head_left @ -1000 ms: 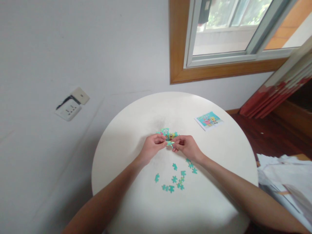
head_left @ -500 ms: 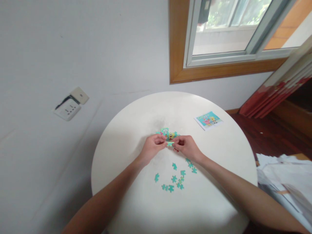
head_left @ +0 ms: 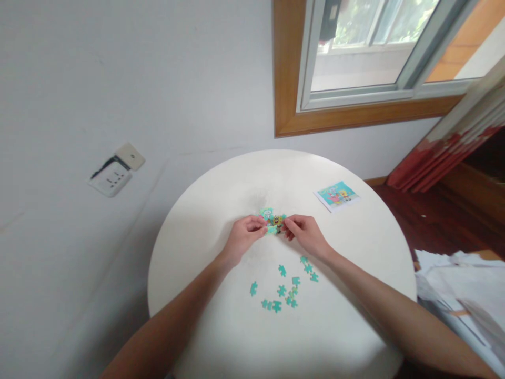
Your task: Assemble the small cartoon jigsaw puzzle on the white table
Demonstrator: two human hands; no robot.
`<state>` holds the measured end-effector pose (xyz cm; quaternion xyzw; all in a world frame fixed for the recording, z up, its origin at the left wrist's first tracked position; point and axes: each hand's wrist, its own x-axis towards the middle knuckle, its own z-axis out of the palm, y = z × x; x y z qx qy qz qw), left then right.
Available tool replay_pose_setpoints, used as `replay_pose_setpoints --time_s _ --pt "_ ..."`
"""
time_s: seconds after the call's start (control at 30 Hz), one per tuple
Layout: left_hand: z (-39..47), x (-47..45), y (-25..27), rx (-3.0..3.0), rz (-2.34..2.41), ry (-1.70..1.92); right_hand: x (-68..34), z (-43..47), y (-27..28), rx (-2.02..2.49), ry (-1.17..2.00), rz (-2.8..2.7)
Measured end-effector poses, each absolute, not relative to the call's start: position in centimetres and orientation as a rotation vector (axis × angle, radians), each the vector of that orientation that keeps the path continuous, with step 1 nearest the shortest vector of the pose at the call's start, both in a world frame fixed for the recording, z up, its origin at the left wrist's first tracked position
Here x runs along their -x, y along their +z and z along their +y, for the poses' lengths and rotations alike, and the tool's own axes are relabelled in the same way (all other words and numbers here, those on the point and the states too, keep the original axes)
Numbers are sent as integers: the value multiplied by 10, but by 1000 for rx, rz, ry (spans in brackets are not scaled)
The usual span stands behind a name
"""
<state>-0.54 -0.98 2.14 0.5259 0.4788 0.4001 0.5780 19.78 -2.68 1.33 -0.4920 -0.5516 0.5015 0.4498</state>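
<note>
A partly joined jigsaw puzzle [head_left: 267, 213] with cartoon figures lies between my hands on the round white table [head_left: 213, 195]. My left hand [head_left: 245, 234] is closed at its left side, thumb and fingers pinching a green strip of puzzle pieces [head_left: 271, 230] along the near edge. At the right side, beside the yellow figure, my right hand [head_left: 306, 232] has thumb and forefinger pinched on the puzzle's edge. Fingers cover parts of both sides. Nearer to me, several loose teal puzzle pieces [head_left: 281, 290] are scattered, with another few pieces [head_left: 308, 268] below my right wrist.
A picture card [head_left: 337, 196] with cartoon figures lies at the table's back right. A wall with a loose socket plate [head_left: 111, 178] stands to the left. Beyond the table are a wood-framed window [head_left: 290, 113] and, at lower right, a heap of papers [head_left: 460, 284].
My right hand has moved slightly right, from the green strip to the puzzle's right edge, uncovering the yellow figure. My left hand stays on the strip, which now sits against the puzzle.
</note>
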Motion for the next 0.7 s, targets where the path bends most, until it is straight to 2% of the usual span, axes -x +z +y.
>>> replay_pose_setpoints --time_s 0.37,0.7 --pt "19 32 23 -1237 1361 1097 -205 -16 -4 1371 1037 -1488" --pt "46 38 24 -1271 1439 1062 -210 -11 -3 1366 918 -1553"
